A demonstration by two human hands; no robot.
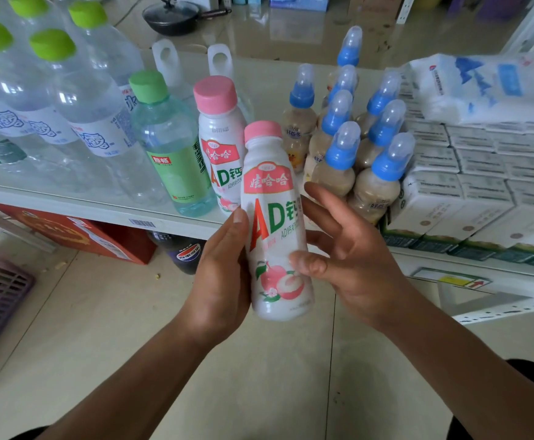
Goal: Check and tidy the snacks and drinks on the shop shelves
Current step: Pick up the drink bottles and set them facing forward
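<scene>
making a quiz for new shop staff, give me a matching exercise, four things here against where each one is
1 nearest peach drink bottle
2 cola bottle
3 blue-capped bottles
4 green-label bottle

A on the shelf beside white boxes
B under the shelf
C held in the left hand
D on the shelf beside water bottles

Pairs: 1-C, 2-B, 3-A, 4-D

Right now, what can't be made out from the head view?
Pink-capped white plastic drink bottle: back face turned away, left side covered by the left hand; any date print unseen.
Second pink-capped white bottle: lower label hidden by the held one.
Dark cola bottle: top hidden by the white shelf board.
Stacked white cartons: print too small.
Green-capped clear water bottles: cut off by the left edge.
</scene>
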